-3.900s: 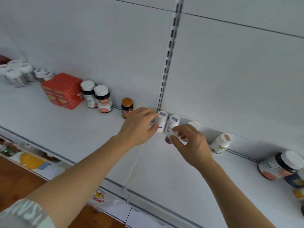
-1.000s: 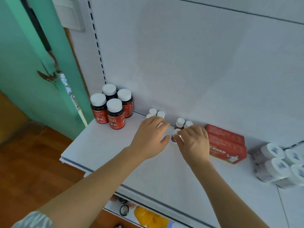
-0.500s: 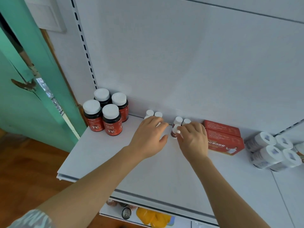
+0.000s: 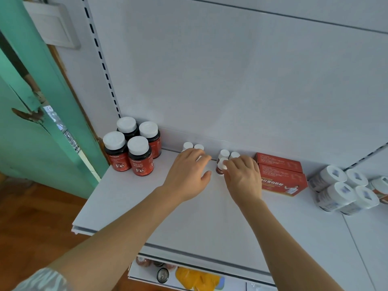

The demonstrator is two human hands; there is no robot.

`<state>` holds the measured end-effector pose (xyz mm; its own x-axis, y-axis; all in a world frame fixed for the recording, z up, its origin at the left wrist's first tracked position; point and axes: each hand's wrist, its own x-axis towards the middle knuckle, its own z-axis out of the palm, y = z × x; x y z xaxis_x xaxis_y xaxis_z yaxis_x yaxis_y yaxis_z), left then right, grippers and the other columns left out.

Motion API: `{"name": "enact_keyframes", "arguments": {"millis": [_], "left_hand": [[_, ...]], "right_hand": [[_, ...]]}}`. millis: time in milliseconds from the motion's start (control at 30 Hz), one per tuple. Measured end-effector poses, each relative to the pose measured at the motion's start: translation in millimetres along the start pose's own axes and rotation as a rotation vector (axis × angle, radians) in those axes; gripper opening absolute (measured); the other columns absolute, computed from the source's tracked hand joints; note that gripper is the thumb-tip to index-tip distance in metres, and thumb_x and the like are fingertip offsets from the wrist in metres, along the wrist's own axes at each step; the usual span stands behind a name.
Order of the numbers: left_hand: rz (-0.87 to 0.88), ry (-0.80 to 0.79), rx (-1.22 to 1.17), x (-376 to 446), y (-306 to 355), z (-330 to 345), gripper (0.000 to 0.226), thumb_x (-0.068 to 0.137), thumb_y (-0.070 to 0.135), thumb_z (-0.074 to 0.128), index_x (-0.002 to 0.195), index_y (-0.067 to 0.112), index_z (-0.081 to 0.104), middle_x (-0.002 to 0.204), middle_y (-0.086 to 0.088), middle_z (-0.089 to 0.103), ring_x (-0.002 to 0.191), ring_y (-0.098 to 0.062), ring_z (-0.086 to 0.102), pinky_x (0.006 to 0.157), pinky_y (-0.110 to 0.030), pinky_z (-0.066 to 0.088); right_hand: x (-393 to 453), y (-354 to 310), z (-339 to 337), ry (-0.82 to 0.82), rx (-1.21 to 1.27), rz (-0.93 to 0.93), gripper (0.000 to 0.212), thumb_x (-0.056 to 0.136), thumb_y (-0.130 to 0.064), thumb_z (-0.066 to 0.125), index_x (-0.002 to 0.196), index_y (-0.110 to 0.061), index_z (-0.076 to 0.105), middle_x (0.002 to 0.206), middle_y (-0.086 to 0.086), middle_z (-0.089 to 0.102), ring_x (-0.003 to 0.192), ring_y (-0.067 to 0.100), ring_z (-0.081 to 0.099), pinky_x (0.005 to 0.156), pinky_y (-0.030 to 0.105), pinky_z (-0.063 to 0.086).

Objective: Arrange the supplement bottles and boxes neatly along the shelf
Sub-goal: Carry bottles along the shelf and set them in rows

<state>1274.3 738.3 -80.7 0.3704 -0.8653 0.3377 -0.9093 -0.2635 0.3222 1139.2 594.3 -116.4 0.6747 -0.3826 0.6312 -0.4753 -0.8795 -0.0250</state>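
Head view: on the white shelf (image 4: 130,198), the right hand (image 4: 243,179) pinches the cap of a small red bottle (image 4: 220,167) standing in front of two more small white-capped bottles (image 4: 228,153). The left hand (image 4: 186,177) rests with fingers curved over another small pair (image 4: 192,146), though whether it grips them I cannot tell. Four Fe bottles (image 4: 137,157) stand left, red boxes (image 4: 281,175) right.

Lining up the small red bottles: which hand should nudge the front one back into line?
Right hand: its fingertips already pinch the front small red bottle. Left hand covers the other small bottles.
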Motion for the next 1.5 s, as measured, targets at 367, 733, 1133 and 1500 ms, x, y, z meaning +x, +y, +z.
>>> {"name": "enact_keyframes", "arguments": {"millis": [367,733,1133,1500], "left_hand": [[0.025,0.009,0.019,3.9,12.4,-1.2,0.034,0.085,0.033,0.06,0.11,0.012,0.063,0.108,-0.002,0.059,0.104,-0.026,0.054,0.086,-0.039,0.045],[0.232,0.008,-0.048,28.4,128.6,11.0,0.053,0.087,0.05,0.046,0.121,0.011,0.059,0.122,-0.007,0.058,0.118,-0.028,0.05,0.099,-0.044,0.045],[0.438,-0.044,-0.102,33.1,366.9,53.1,0.064,0.087,0.055,0.039,0.133,0.013,0.053,0.138,-0.008,0.051,0.131,-0.03,0.043,0.11,-0.047,0.035],[0.68,-0.187,-0.162,38.7,600.1,135.9,0.064,0.087,0.054,0.041,0.136,0.014,0.052,0.143,-0.01,0.049,0.134,-0.029,0.039,0.112,-0.044,0.032]], "right_hand": [[-5.2,3.8,-38.6,-0.089,-0.018,0.057,0.027,0.085,-0.019,0.065,0.111,-0.011,0.066,0.101,0.004,0.065,0.103,0.031,0.057,0.086,0.042,0.046],[-69.3,64.4,-150.8,-0.143,-0.184,0.346,0.048,0.095,-0.042,0.05,0.132,-0.012,0.057,0.145,0.017,0.048,0.14,0.037,0.036,0.113,0.052,0.032],[-202.8,190.2,-303.5,-0.195,-0.351,0.671,0.065,0.095,-0.055,0.036,0.144,-0.013,0.044,0.152,0.018,0.039,0.144,0.036,0.03,0.116,0.05,0.028],[-328.5,343.3,-421.6,-0.239,-0.434,0.924,0.067,0.097,-0.059,0.036,0.15,-0.018,0.034,0.158,0.01,0.031,0.148,0.029,0.02,0.121,0.044,0.017]]}}
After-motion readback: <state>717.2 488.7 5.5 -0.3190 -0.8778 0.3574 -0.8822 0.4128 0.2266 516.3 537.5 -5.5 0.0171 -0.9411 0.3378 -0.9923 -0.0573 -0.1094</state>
